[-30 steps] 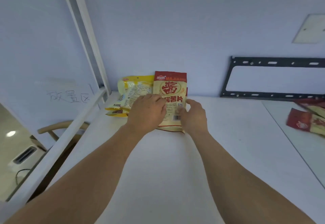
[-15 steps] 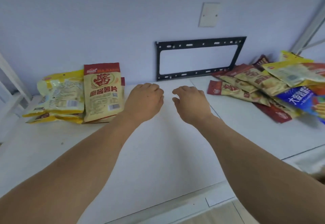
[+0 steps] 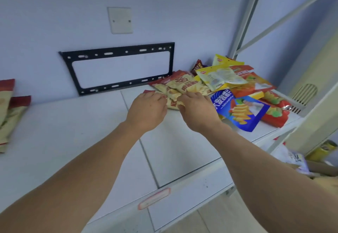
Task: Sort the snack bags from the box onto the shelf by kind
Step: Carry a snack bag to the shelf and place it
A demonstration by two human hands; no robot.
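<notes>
now | left hand [image 3: 146, 112] and right hand [image 3: 196, 110] | both grasp cream snack bag [image 3: 172, 102] between them

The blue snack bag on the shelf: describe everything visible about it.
The blue snack bag is a glossy foil-like pouch with white Chinese lettering, a picture of ridged yellow sticks and a pale panel. It lies flat and askew at the near edge of the mixed pile on the white shelf, overlapping red bags beneath it. A yellow bag sits behind it. The right hand is just beside its left edge; contact is unclear.
</notes>
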